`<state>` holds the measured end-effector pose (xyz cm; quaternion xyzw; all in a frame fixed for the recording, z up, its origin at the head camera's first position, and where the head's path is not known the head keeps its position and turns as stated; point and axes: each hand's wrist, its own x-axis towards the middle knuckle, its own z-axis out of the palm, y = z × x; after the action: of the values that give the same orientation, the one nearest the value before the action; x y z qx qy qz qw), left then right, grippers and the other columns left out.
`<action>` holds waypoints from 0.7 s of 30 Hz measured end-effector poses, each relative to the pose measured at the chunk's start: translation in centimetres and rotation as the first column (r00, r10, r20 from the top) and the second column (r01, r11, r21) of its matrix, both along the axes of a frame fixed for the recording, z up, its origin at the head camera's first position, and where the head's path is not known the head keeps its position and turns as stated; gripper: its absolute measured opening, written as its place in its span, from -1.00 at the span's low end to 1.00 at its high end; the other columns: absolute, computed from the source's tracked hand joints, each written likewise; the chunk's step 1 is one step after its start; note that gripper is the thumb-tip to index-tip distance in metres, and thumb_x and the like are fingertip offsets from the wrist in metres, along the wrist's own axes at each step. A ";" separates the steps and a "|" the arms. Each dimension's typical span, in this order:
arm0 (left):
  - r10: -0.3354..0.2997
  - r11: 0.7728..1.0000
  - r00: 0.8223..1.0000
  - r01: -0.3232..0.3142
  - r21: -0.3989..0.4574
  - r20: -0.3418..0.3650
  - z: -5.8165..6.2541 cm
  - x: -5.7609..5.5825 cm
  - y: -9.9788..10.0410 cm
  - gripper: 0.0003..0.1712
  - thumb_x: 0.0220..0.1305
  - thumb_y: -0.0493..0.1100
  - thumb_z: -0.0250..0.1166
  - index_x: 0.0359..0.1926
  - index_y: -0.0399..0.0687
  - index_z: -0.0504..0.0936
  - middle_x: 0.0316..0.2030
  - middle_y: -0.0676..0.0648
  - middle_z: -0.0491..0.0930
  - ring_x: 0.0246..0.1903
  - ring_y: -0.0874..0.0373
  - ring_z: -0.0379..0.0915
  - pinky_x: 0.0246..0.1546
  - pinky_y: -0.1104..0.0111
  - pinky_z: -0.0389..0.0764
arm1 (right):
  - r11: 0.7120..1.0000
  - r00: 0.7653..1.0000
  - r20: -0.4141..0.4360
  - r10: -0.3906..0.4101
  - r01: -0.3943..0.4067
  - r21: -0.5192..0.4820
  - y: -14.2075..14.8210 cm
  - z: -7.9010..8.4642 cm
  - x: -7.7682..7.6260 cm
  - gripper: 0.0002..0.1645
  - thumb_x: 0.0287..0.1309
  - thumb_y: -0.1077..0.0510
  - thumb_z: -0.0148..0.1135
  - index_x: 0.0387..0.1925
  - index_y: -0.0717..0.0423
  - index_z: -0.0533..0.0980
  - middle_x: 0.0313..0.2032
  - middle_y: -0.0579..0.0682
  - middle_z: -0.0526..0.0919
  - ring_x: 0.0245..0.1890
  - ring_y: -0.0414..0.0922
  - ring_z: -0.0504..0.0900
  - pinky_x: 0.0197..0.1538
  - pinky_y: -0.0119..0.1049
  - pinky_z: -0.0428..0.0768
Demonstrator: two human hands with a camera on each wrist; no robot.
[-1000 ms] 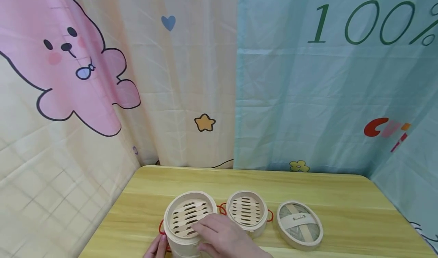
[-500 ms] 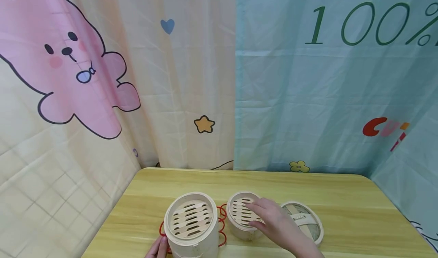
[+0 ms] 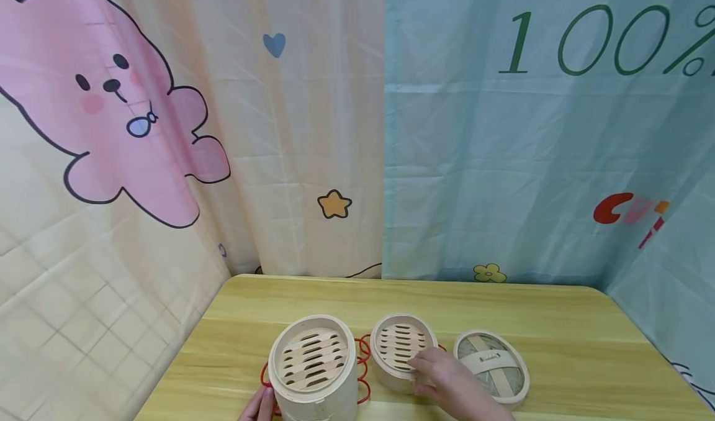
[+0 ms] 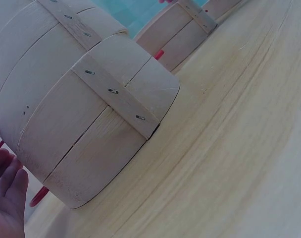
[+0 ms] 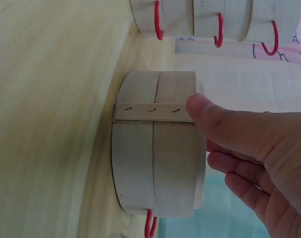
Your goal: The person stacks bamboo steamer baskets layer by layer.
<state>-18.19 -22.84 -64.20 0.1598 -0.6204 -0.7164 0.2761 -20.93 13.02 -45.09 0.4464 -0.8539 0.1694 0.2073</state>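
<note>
A stack of bamboo steamer baskets (image 3: 335, 402) with red loop handles stands at the table's front left, its slatted top facing up. My left hand (image 3: 259, 405) rests by the stack's left side near the red loops; in the left wrist view its fingers (image 4: 17, 186) look loosely extended. To the right stands a smaller bamboo steamer basket (image 3: 391, 379), also slatted. My right hand (image 3: 452, 380) pinches its near right rim, with the thumb (image 5: 215, 116) on the outer wall and the fingers over the edge. The inner fingertips are partly hidden.
A round woven bamboo lid (image 3: 496, 366) with a cross strap lies on the table just right of the smaller basket, close to my right forearm. The wooden table (image 3: 558, 334) meets printed curtains (image 3: 458, 160) at the back and sides.
My right hand has moved right from the top of the tall stack, passed over the smaller basket, and now grips its rim. The left hand has stayed by the stack.
</note>
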 end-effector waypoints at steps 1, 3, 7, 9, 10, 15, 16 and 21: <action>0.000 1.000 1.000 0.000 -0.004 0.000 0.1 0.0 0.0 -0.61 0.13 -0.02 0.09 -0.06 -0.11 0.50 -0.43 -0.20 0.58 -0.50 -0.06 0.51 -0.58 0.21 0.54 | 1.000 1.000 0.005 -0.001 0.001 0.004 0.0 -0.1 0.0 -0.60 -0.35 0.08 0.35 -0.33 0.12 0.52 -0.34 -0.12 0.49 -0.31 -0.19 0.45 -0.28 -0.33 0.49; 0.006 1.000 1.000 -0.006 -0.007 0.002 0.3 0.1 0.1 -0.61 0.13 -0.02 0.09 -0.06 -0.11 0.50 -0.43 -0.20 0.58 -0.51 -0.05 0.51 -0.58 0.22 0.54 | 1.000 1.000 0.015 -0.001 0.001 0.007 0.0 -0.2 0.0 -0.63 -0.33 0.10 0.34 -0.34 0.12 0.52 -0.35 -0.12 0.49 -0.32 -0.19 0.45 -0.28 -0.33 0.49; 0.010 1.000 1.000 -0.010 0.001 0.009 0.8 0.1 0.2 -0.61 0.12 -0.02 0.10 -0.07 -0.13 0.50 -0.43 -0.19 0.58 -0.51 -0.04 0.51 -0.60 0.22 0.54 | 1.000 1.000 0.009 0.002 -0.002 0.002 -0.2 -0.3 0.0 -0.66 -0.33 0.13 0.34 -0.36 0.10 0.53 -0.36 -0.14 0.49 -0.31 -0.20 0.45 -0.27 -0.31 0.49; 0.001 1.000 1.000 -0.001 0.003 0.006 1.0 0.2 0.2 -0.60 0.12 -0.03 0.10 -0.06 -0.14 0.49 -0.42 -0.20 0.57 -0.51 -0.04 0.51 -0.60 0.22 0.54 | 1.000 1.000 -0.006 0.008 -0.009 -0.005 -0.4 -0.4 0.0 -0.65 -0.35 0.14 0.35 -0.36 0.10 0.53 -0.36 -0.13 0.49 -0.31 -0.19 0.46 -0.27 -0.30 0.49; 0.004 1.000 1.000 -0.004 0.003 0.009 1.0 0.2 0.2 -0.60 0.12 -0.03 0.11 -0.06 -0.13 0.49 -0.41 -0.19 0.58 -0.51 -0.04 0.51 -0.60 0.23 0.54 | 1.000 1.000 -0.018 0.012 -0.012 -0.008 -0.5 -0.5 -0.1 -0.65 -0.36 0.15 0.35 -0.36 0.10 0.53 -0.36 -0.13 0.50 -0.31 -0.18 0.46 -0.26 -0.30 0.49; 0.002 0.998 0.999 0.000 -0.056 0.036 0.6 0.5 -0.3 -0.63 0.12 -0.02 0.11 -0.07 -0.07 0.51 -0.34 -0.12 0.58 -0.42 0.03 0.52 -0.54 0.28 0.55 | 0.999 0.997 -0.072 0.039 -0.041 -0.030 -1.0 -1.1 -0.2 -0.63 -0.40 0.17 0.36 -0.37 0.10 0.52 -0.38 -0.13 0.49 -0.32 -0.19 0.46 -0.27 -0.32 0.48; 0.006 0.997 0.999 -0.003 -0.080 0.041 0.5 0.6 -0.4 -0.64 0.13 -0.02 0.10 -0.07 -0.06 0.51 -0.34 -0.11 0.58 -0.40 0.04 0.52 -0.53 0.29 0.55 | 0.999 0.996 -0.076 0.042 -0.044 -0.031 -1.1 -1.3 -0.2 -0.64 -0.41 0.18 0.36 -0.38 0.09 0.52 -0.38 -0.14 0.49 -0.33 -0.20 0.46 -0.28 -0.34 0.48; -0.032 0.993 0.999 0.035 -0.116 0.032 -0.5 0.6 -0.9 -0.65 0.18 -0.03 0.03 -0.09 -0.08 0.51 -0.40 -0.15 0.58 -0.49 -0.01 0.51 -0.59 0.26 0.54 | 0.999 0.998 -0.057 0.036 -0.038 -0.023 -1.4 -1.8 -0.2 -0.67 -0.39 0.19 0.36 -0.41 0.07 0.51 -0.42 -0.18 0.46 -0.37 -0.24 0.44 -0.33 -0.41 0.46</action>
<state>-17.62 -23.77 -64.68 0.1438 -0.6679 -0.6810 0.2635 -21.13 11.62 -46.92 0.4640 -0.8372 0.1710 0.2334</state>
